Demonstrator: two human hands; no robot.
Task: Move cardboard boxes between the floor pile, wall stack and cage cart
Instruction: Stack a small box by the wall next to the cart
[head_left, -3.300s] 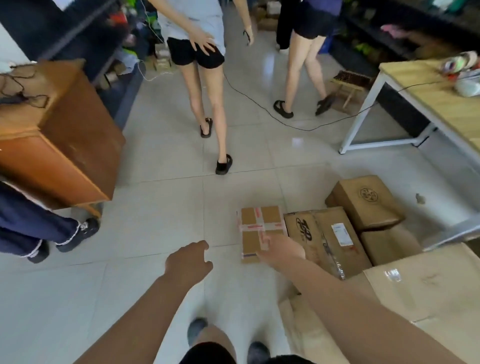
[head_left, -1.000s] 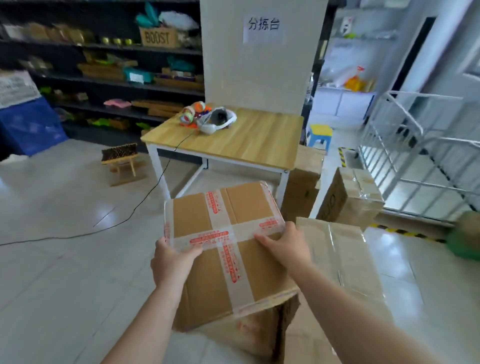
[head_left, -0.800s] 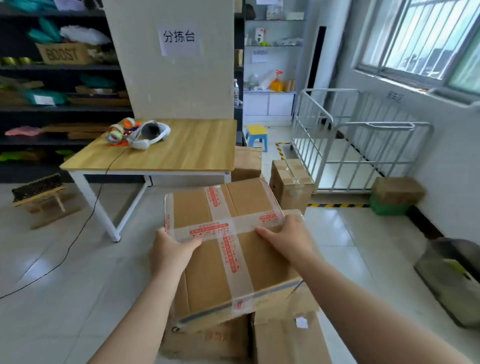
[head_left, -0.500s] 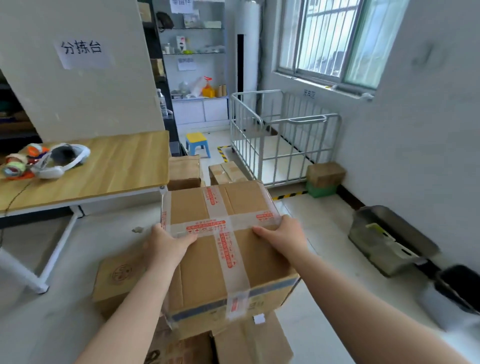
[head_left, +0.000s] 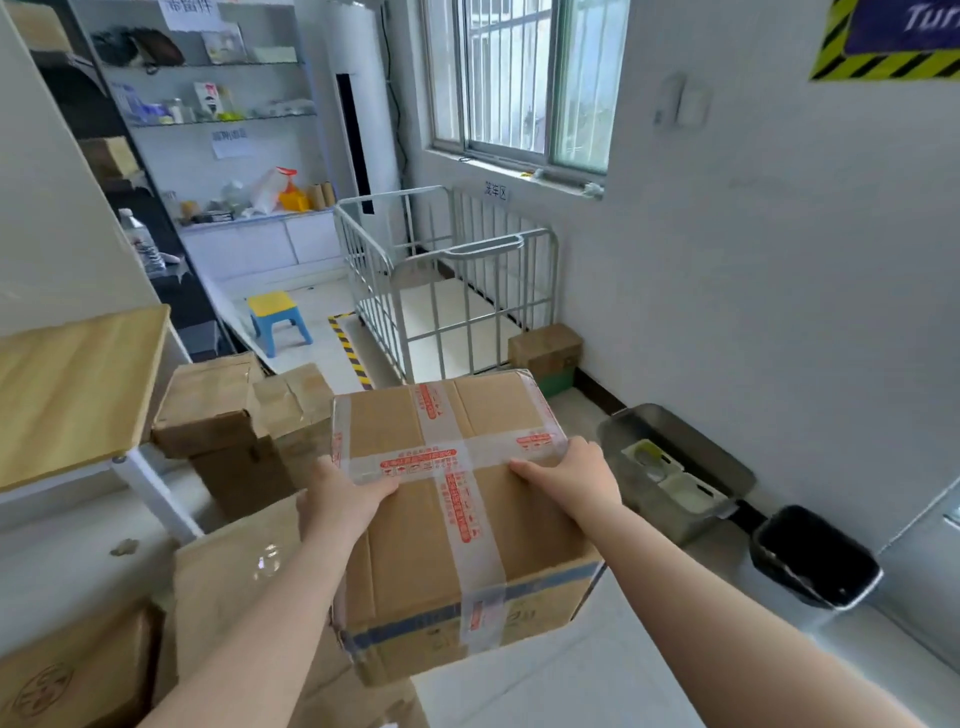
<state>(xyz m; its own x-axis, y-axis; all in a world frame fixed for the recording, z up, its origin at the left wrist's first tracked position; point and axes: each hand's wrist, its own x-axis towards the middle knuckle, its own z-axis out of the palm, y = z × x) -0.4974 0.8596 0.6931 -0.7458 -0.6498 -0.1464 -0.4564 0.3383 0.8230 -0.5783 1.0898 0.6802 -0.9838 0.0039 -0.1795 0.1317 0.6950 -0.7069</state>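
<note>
Mid-carry: taped cardboard box (head_left: 457, 519) aloft above the floor pile (head_left: 223, 587), left hand (head_left: 340, 501) and right hand (head_left: 576, 475) clamped on opposite sides. Next, probably: onward toward cage cart (head_left: 447, 291), then lowering in.

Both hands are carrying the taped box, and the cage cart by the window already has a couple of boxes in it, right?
Not quite. Both hands, left and right, do hold the taped box, and the cage cart does stand by the window, but the head view shows no boxes in it. The nearest small box sits outside the cart, by the wall.
</note>
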